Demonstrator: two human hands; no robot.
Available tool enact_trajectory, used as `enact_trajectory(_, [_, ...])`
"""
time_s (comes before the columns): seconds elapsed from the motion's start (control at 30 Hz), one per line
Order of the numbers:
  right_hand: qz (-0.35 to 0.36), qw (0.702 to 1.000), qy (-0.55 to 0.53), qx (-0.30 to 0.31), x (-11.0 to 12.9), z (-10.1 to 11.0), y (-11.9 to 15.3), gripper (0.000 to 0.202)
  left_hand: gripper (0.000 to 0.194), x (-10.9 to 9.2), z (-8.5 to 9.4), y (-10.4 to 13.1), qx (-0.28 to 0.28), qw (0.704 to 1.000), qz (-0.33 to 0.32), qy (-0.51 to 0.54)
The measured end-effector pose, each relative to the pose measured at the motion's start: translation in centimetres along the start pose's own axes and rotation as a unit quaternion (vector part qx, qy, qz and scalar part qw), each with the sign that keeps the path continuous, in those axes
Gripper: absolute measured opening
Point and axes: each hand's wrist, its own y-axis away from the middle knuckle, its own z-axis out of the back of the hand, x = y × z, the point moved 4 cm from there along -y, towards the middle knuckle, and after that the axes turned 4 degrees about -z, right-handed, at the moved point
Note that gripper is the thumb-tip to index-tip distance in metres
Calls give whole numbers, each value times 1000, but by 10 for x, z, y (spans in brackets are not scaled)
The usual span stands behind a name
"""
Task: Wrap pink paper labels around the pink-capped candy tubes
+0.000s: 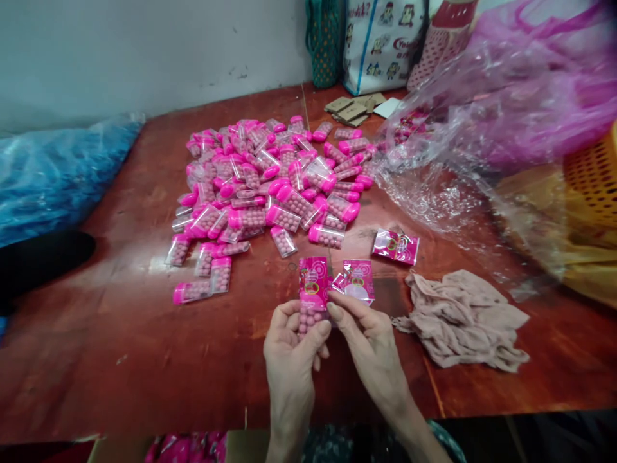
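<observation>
Near the table's front edge, my left hand is closed around a small clear candy container full of round pink candies. A pink printed sleeve covers its upper part. My right hand pinches the sleeve's right edge between thumb and fingers. Just beyond that hand lie a loose pink printed sleeve and a smaller folded piece beside it. Farther right is a small stack of similar sleeves. A large heap of clear containers with pink caps spreads over the table ahead.
A crumpled beige cloth lies to the right. Behind it are clear plastic wrap, a pink bag and a yellow basket. Blue plastic bags lie at left. Cardboard pieces and a printed bag are at the back.
</observation>
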Motion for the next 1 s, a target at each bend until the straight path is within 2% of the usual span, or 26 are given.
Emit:
enact_trajectory(0.07, [94,989,115,9,11,0,4,25,33,0,1,0,-9,1000,-6,-12])
enact_trajectory(0.13, [178,961,209,10,19,-1,8,30,33,1,0,0,-9,1000,-5,-22])
enact_trajectory(0.23, [238,921,309,-2,21,-4,13,32,31,1,-2,0,4,1000,-5,-19])
enact_trajectory(0.33, [238,899,368,-18,21,-5,16,30,27,3,-5,2,15,1000,-5,-8])
enact_trajectory(0.47, [223,888,400,-36,25,-4,19,26,23,2,-10,7,12,1000,-6,5])
enact_trajectory(0.57, [239,884,402,-16,29,-6,19,24,24,-1,-11,8,11,1000,-6,23])
enact_trajectory(0.8, [287,839,461,25,28,-8,12,28,22,-5,-10,6,32,999,-29,1])
enact_trajectory(0.9, [290,852,435,2,24,-7,7,25,19,-7,-10,7,52,998,-28,8])
enact_trajectory(1.0, [281,879,386,-13,22,-5,4,24,20,-7,-11,6,61,997,5,41])
